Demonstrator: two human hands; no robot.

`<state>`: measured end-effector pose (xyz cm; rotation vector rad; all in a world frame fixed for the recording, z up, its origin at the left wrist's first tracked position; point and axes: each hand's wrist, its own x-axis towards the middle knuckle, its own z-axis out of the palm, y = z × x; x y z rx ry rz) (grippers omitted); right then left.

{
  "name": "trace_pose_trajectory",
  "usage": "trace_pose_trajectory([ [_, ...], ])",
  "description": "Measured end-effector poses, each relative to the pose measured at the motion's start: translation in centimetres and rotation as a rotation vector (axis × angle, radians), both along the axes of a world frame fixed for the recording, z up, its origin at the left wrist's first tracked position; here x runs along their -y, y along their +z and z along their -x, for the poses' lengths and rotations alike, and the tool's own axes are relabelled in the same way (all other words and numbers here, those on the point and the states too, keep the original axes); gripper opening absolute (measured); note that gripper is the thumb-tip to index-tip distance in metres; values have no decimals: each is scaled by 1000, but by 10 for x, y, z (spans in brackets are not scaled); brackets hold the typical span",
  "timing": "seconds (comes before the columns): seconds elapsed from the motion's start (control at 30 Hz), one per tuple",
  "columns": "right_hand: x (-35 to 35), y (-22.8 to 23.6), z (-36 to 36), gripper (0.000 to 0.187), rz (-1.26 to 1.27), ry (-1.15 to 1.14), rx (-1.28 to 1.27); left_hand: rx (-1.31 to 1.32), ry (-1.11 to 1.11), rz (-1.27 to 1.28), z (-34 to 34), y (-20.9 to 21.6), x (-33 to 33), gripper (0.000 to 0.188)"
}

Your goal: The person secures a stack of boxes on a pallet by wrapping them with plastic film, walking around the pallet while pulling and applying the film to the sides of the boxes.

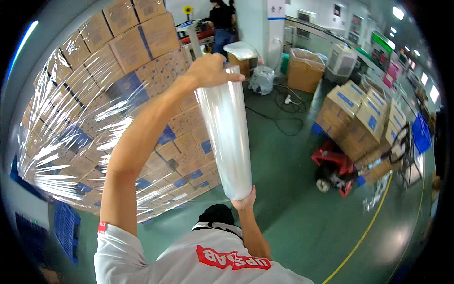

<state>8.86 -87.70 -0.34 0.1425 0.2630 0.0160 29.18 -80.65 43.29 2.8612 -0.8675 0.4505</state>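
A thick roll of clear stretch film (228,142) stands upright, slightly tilted, in front of me. My left hand (210,72) is raised, its fingers closed round the top end of the roll. Lower down, my right hand (244,199) grips the bottom end from beneath; part of its fingers is hidden behind the roll. To the left rises a tall stack of brown cartons (130,47). Clear film (71,137) is stretched over the stack's sides in shiny creases, and it seems to run toward the roll.
At right, a red pallet jack (333,165) carries more cartons (352,118). Black cables (283,106) lie on the green floor. A large open carton (305,71) and a bagged bundle (261,79) stand farther off. Another person (222,23) stands at the back. A blue pallet (66,227) lies lower left.
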Motion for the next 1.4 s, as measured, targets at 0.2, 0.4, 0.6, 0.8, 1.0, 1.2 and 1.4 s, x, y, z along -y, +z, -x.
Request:
trace_pose_trajectory([
  [0.2,82,-63,-102,55,-164,236,27,2,65,-22,-70,-27,81,71],
  [0.4,145,-75,-218,80,-41,550,-158,91,131,169,-162,-75,104,60],
  [0.6,206,-96,-344,87,87,708,-233,65,209,215,-252,-92,137,61],
  [0.8,230,-118,-479,100,106,949,-462,175,235,253,-349,-124,166,63],
  [1.0,241,-153,-625,92,245,1153,-406,173,481,183,-427,-115,184,61],
  [1.2,212,-140,-736,74,431,1251,-429,241,613,230,-509,-118,150,57],
  [1.4,162,-116,-824,59,327,1467,-351,470,818,165,-591,-150,141,52],
])
